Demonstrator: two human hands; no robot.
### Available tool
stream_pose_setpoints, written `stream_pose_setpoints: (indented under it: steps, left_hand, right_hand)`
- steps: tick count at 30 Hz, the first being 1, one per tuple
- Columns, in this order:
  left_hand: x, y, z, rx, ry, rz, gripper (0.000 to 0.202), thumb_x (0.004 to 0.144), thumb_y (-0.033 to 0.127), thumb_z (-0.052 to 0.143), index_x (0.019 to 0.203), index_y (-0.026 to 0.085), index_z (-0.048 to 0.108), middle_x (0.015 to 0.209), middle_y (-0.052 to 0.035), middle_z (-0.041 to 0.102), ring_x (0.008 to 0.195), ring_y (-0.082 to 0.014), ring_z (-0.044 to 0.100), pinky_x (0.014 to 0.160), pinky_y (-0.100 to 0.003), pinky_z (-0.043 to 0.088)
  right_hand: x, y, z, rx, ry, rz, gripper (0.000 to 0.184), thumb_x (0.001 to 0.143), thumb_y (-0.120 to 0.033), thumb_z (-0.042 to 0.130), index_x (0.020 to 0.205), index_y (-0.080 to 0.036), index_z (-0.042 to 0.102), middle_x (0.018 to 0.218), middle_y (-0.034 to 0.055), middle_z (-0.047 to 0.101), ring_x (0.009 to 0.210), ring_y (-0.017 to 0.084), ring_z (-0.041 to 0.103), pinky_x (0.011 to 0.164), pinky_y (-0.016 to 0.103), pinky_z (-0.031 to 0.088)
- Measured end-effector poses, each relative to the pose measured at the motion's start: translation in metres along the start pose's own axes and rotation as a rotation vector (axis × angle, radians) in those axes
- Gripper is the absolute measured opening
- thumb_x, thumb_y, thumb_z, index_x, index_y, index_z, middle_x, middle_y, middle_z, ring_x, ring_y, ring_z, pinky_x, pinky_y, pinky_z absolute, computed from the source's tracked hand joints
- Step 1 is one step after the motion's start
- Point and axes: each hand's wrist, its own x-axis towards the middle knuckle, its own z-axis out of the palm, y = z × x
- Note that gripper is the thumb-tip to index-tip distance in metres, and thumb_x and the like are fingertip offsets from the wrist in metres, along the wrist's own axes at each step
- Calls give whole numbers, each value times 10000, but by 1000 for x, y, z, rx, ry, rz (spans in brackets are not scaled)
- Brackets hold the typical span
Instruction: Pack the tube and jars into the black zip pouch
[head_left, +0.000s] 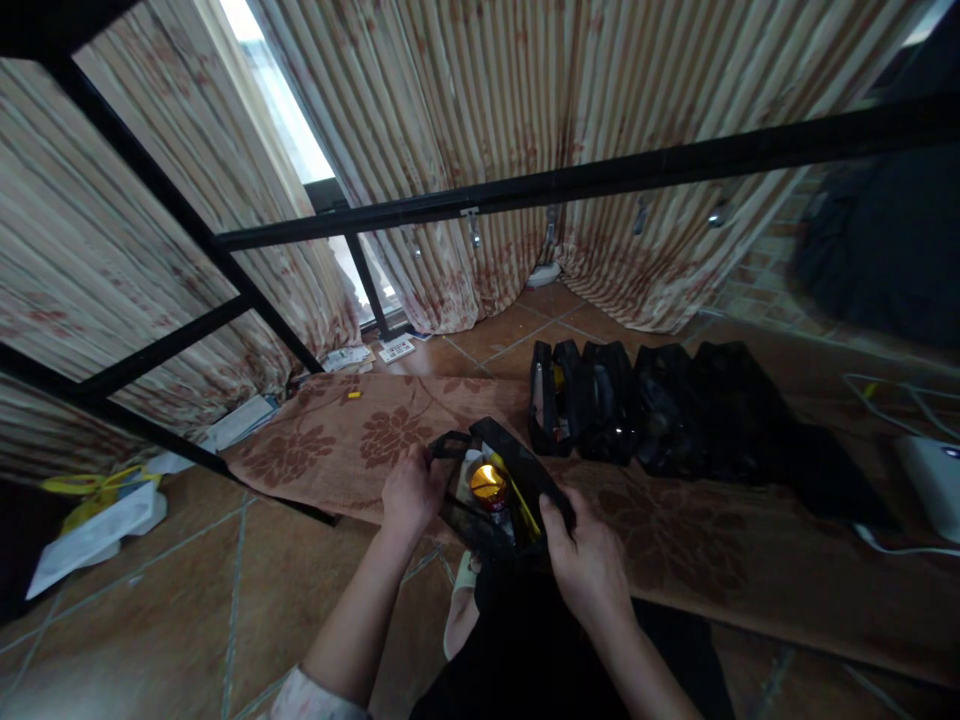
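Between my hands is a black pouch (517, 452), its top gaping and tilted toward me. Inside it lie a shiny gold-coloured round object (487, 484), a long yellow item (526, 505) and something pale beside them. My left hand (411, 492) is closed on the pouch's left edge near a black strap loop (453, 444). On the opposite side, my right hand (589, 550) grips the edge with the thumb on top. The pouch's underside is hidden.
A long bench with a brown floral cover (322, 425) runs in front of me. Several black pouches (607, 400) stand in a row on it, right of centre. A yellow piece (355, 395) lies at left, a white device (934, 480) with a cable at far right. A black metal frame (525, 190) crosses ahead.
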Motion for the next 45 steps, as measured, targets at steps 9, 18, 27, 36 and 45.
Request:
stream_pose_setpoints:
  steps: [9,18,27,36,45]
  left_hand:
    - [20,-12,-21,-99,-143,102,171,835,268,496,869,177,637,831,-38,674,791,-185,631,656,-258,422]
    - [2,-16,-34,-236,-298,195,286,786,214,552,1064,175,605,1008,-72,700,884,-199,654,748,-276,489]
    - [-23,-7,-35,-288,-349,272,562,753,107,493,1309,185,474,1193,-96,671,1019,-210,660,872,-304,498]
    - [-54,10,-41,-36,-360,215,577,807,137,451,1371,178,336,1043,-110,712,918,-255,695,788,-325,474]
    - [-62,18,-38,143,-315,242,317,895,180,355,1206,144,401,824,-101,715,825,-286,711,742,-367,476]
  right_hand:
    - [-5,-7,-1,-54,-49,6,438,959,-437,351,1229,-195,598,938,101,746,883,298,707,753,379,485]
    - [-10,-11,2,-100,-28,-79,394,971,-394,367,1244,-211,585,972,91,746,875,271,716,735,349,498]
    - [-11,-11,5,-90,-27,-124,394,964,-382,382,1273,-213,559,1093,91,726,965,286,698,819,382,505]
    - [-12,-10,5,-86,-60,-150,418,950,-312,388,1321,-178,525,1147,109,709,1030,273,686,883,378,509]
    - [-16,-3,13,-132,-15,-203,536,934,-279,402,1436,-91,395,1229,175,665,1068,293,674,900,419,524]
